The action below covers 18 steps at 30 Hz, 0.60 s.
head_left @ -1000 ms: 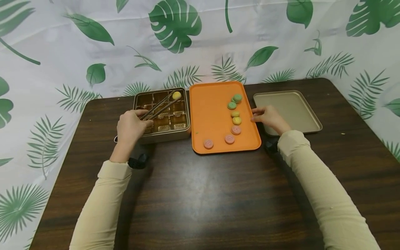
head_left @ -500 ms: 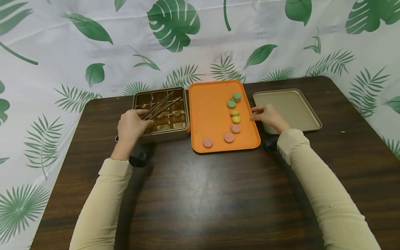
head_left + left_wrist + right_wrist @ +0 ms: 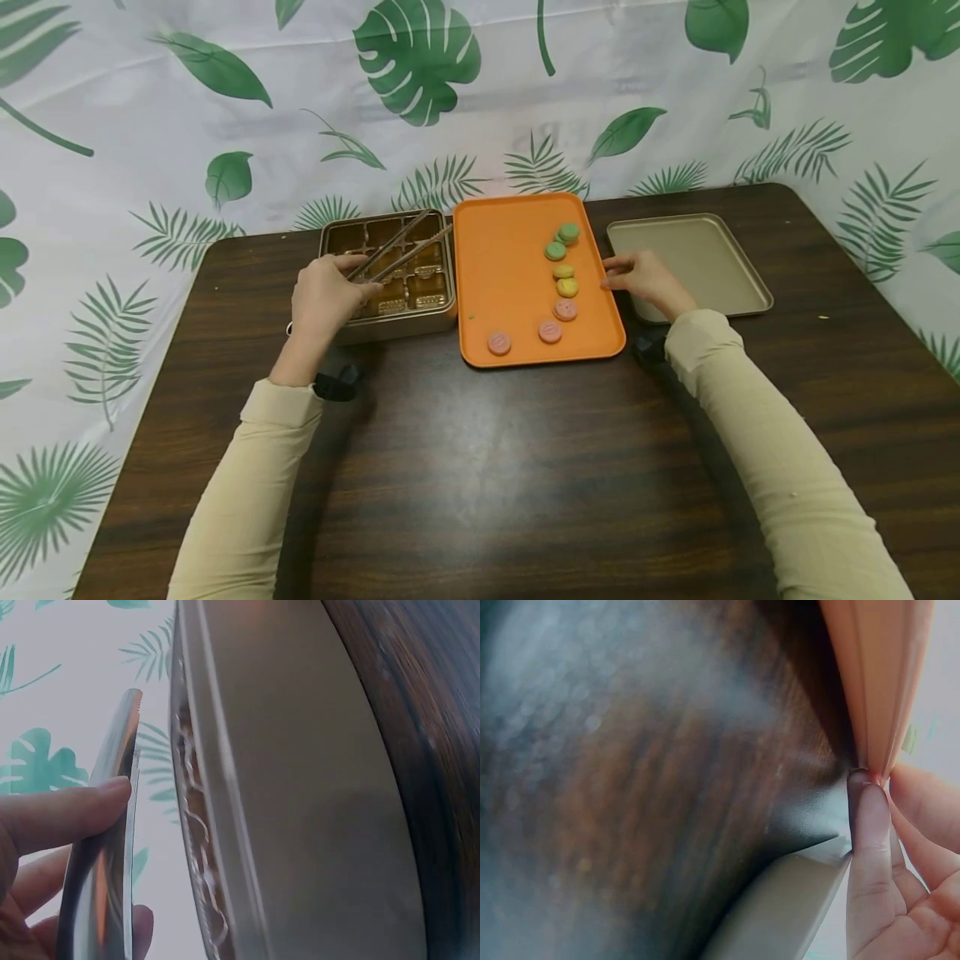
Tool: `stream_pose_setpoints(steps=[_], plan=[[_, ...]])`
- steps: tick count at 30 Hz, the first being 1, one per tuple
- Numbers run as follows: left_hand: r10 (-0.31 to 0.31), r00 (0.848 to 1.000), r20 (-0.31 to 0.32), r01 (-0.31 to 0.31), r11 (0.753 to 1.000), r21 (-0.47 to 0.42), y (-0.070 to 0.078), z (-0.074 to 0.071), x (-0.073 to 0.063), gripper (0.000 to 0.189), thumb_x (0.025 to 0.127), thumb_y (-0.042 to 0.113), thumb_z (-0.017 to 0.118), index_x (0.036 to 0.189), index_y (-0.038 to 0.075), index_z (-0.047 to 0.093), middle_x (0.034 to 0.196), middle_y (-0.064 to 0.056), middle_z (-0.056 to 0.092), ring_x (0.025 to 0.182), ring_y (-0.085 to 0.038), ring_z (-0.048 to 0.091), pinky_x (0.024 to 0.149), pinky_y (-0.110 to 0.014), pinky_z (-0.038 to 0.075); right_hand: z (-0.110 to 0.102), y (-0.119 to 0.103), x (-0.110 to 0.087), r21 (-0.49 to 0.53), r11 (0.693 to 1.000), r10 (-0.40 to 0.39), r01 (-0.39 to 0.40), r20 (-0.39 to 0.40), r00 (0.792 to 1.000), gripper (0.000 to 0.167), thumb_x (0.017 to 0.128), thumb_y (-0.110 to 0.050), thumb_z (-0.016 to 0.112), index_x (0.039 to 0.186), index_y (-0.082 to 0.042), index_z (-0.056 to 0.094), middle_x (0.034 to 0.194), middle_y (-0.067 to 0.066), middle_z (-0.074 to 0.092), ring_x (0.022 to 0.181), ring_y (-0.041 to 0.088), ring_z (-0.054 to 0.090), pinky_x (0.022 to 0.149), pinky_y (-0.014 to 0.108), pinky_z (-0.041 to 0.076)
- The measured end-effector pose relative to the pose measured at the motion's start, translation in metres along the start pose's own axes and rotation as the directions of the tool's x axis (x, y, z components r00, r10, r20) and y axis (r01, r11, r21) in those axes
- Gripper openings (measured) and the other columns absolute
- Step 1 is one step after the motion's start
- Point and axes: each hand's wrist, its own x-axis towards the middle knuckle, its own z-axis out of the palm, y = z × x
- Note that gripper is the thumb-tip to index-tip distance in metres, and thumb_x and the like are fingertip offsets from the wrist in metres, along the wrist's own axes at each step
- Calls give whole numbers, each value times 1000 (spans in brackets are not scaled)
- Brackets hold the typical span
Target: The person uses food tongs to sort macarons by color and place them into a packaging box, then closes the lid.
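My left hand (image 3: 322,302) holds metal tongs (image 3: 393,256) above a gold box (image 3: 420,328) with clear-lined compartments. The tong arms stand apart with nothing visible between their tips, which reach toward the box's far right corner. In the left wrist view, thumb and fingers grip the tongs (image 3: 101,862) beside the box wall (image 3: 300,780). My right hand (image 3: 648,283) pinches the right edge of an orange tray (image 3: 495,267); the right wrist view shows fingertips on its rim (image 3: 877,690). On the tray lie green macarons (image 3: 568,233), yellow macarons (image 3: 567,287) and pink macarons (image 3: 550,332).
A shallow gold tray or lid (image 3: 705,258) lies right of the orange tray, partly behind my right hand. All stand on a dark wooden table (image 3: 480,467). A leaf-patterned cloth (image 3: 525,92) hangs behind the table's far edge.
A yellow macaron between the tong tips one second ago went out of sight at the box's far right compartment. The tongs have since shifted up and right. The right hand stays on the tray.
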Motion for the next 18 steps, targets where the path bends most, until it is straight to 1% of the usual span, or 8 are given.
stream_pose_setpoints(steps=[1,3,5,7,8,12,16,18], plan=[[9,1000,4,-9,1000,-12,2,1,0,47,82,22,74,127,10,64,129,-21,60,65,-25,59,51,-30,40,0,0,0,2,1000,2,-2,1,1000,50,92,-13,62,135,10,48,122,31,57,110,40,54,99,47,44],[24,1000,11,-23,999,-40,7,2,0,48,82,22,75,126,9,64,131,-20,59,84,-33,64,61,-37,47,0,0,-1,4,1000,7,-7,2,1000,51,92,-13,62,135,9,48,122,31,57,111,40,54,99,48,44],[31,999,23,-29,997,-67,12,5,0,49,81,22,76,126,9,64,133,-18,58,102,-37,62,72,-42,49,-1,0,-1,8,1000,12,-12,4,1000,52,92,-14,62,136,9,47,122,30,57,111,40,54,99,48,44],[42,998,36,-38,996,-85,17,8,1,50,81,22,76,127,9,64,134,-18,58,112,-38,59,78,-45,49,-1,-1,-1,12,1000,16,-16,4,1000,52,92,-14,62,136,9,47,122,30,57,111,39,54,99,47,44],[48,998,43,-44,995,-88,20,11,2,50,80,22,77,127,10,64,134,-19,58,113,-38,58,78,-45,49,-1,-1,0,10,1000,17,-17,3,1000,52,92,-14,62,136,9,47,122,30,57,110,39,54,99,46,44],[87,994,73,-81,994,-76,33,21,2,49,80,23,77,126,12,65,128,-20,61,99,-37,63,68,-39,48,-1,-1,0,7,1000,21,-21,-5,1000,51,92,-13,62,135,9,48,120,29,58,108,37,55,97,44,45],[125,985,115,-117,990,-78,46,33,2,46,79,23,78,122,13,67,119,-16,67,90,-32,65,61,-35,47,0,-1,0,7,1000,20,-20,-2,1000,50,92,-13,62,135,9,48,121,30,57,109,37,55,98,43,45],[148,979,142,-136,987,-86,52,38,2,44,79,22,78,121,13,68,113,-13,70,88,-30,66,63,-35,48,0,-2,0,6,1000,18,-18,0,1000,50,92,-13,61,135,9,48,121,30,57,109,37,55,98,44,44]])
